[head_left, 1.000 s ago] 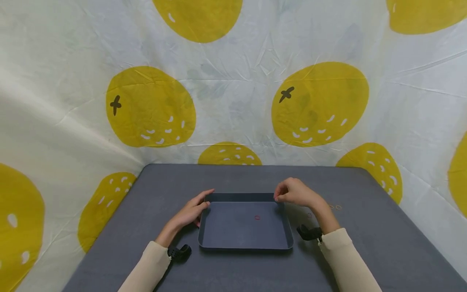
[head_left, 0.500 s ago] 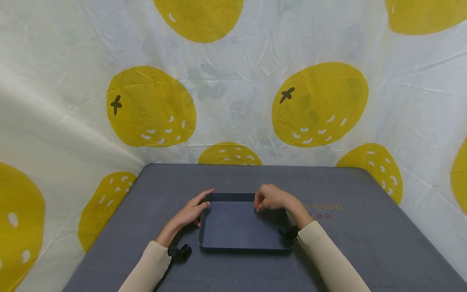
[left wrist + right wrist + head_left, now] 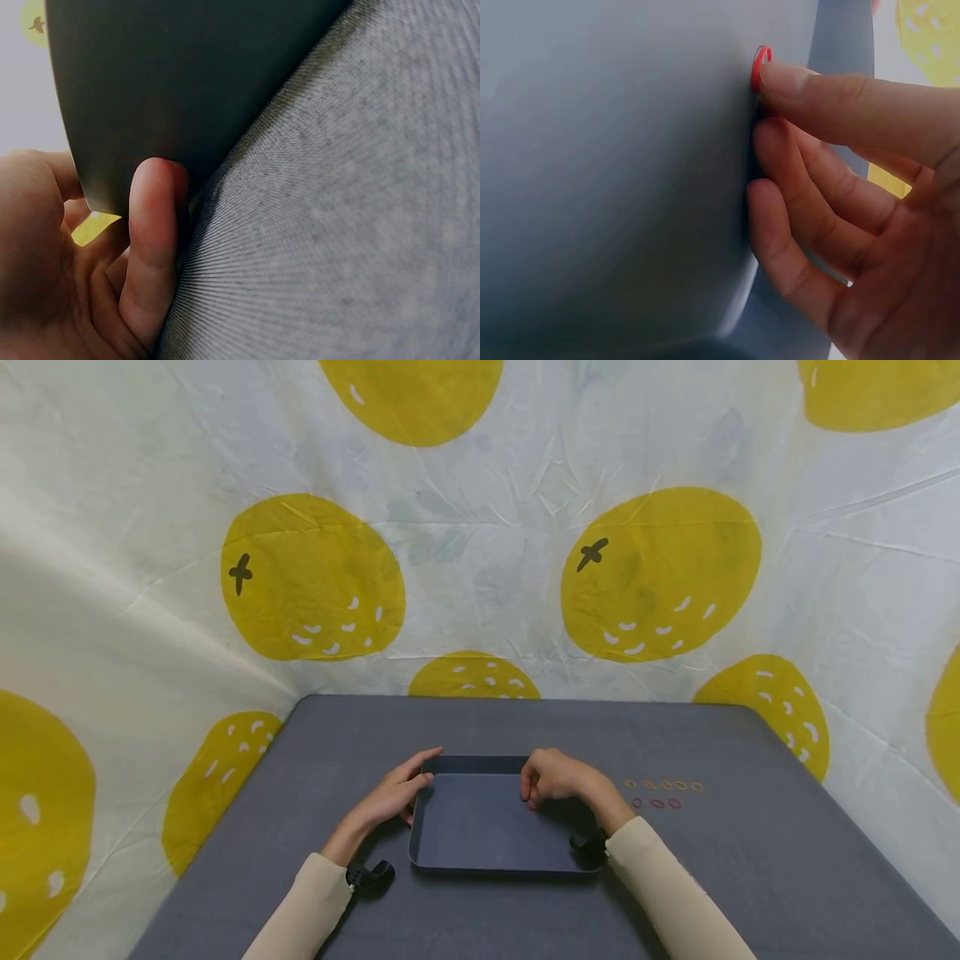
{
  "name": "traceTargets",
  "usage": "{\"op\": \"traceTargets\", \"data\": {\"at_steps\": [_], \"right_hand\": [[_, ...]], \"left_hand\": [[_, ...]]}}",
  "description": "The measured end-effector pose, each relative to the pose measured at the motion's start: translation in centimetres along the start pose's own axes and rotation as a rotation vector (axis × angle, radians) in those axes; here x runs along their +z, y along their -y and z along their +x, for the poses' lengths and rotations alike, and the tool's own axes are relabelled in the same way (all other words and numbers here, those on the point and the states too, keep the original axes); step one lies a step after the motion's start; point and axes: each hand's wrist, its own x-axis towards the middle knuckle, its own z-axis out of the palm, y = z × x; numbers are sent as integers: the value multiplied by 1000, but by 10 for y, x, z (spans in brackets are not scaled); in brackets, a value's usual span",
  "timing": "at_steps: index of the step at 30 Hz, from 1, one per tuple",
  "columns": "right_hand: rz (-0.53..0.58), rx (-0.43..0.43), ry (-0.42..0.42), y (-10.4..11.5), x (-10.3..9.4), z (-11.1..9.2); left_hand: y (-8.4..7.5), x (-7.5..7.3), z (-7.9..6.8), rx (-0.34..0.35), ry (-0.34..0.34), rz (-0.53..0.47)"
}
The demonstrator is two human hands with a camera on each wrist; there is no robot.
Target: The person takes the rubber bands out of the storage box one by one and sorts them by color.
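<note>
A shallow dark grey-blue tray (image 3: 480, 835) lies on the table before me. My left hand (image 3: 386, 797) holds it by its left wall: the thumb lies over the rim, and in the left wrist view the little finger (image 3: 152, 225) presses the outer side. Inside the tray, towards the back right, my right hand (image 3: 558, 777) reaches down with bent fingers. The right wrist view shows a small red ring (image 3: 756, 69) at its thumb tip, pinched low against the tray floor. From the head, that ring is hidden behind the fingers.
Right of the tray, several orange rings (image 3: 666, 785) lie in a row on the grey table (image 3: 750, 860). Closer to me is a shorter row of red rings (image 3: 657, 804). A white curtain (image 3: 480, 527) with yellow fruit prints hangs behind the table.
My right hand has moved left and down from the tray's back right corner to the red ring on its floor, and now pinches it. The left hand stays on the tray.
</note>
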Motion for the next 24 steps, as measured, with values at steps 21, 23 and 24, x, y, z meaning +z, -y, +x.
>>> {"op": "traceTargets", "data": {"at_steps": [21, 23, 24], "right_hand": [[-25, -41, 8, -4, 1, -4], [-30, -51, 3, -4, 0, -4], [-30, -57, -1, -4, 0, -4]], "left_hand": [[0, -1, 0, 11, -11, 23], [0, -1, 0, 11, -12, 24], [0, -1, 0, 11, -12, 25]]}}
